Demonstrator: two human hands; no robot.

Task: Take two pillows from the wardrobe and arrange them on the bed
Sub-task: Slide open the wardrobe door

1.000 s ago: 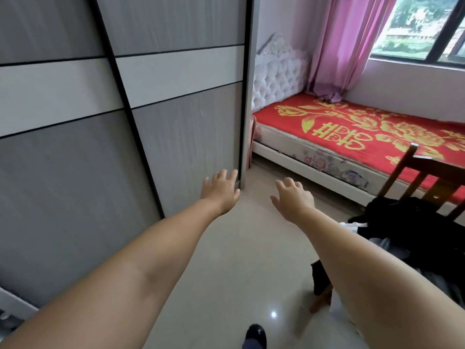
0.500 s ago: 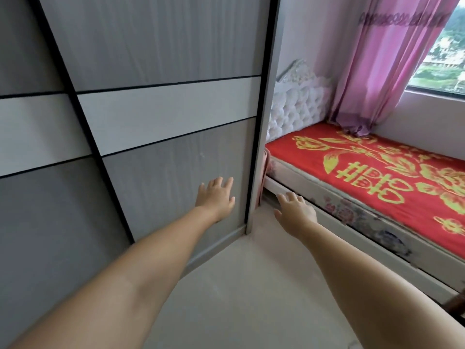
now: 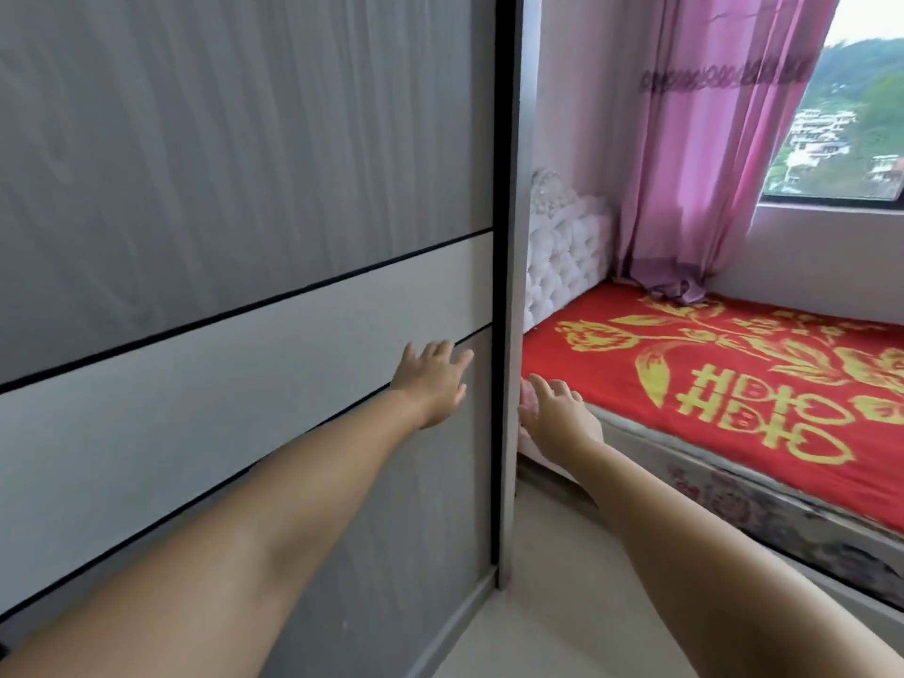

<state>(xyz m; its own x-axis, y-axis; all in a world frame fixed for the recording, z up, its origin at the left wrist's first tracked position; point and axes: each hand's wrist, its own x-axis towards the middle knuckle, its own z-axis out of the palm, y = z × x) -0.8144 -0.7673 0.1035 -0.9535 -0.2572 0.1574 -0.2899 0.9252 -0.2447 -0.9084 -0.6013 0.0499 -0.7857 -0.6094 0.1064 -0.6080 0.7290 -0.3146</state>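
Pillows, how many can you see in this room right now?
0. The bed shows only its red and gold cover, and the wardrobe door is shut, so any pillows may be hidden behind it. Both hands, left hand and right hand, are empty.

Wardrobe fills left, sliding door shut, grey panels w/ pale band across middle. Left hand spread flat, fingers open, over door panel near its right edge; contact unclear. Right hand open, palm turned left, just beside wardrobe's end post. Bed at right, red cover w/ gold pattern, white tufted headboard behind. Pink curtain hangs onto bed's far corner; window top right.
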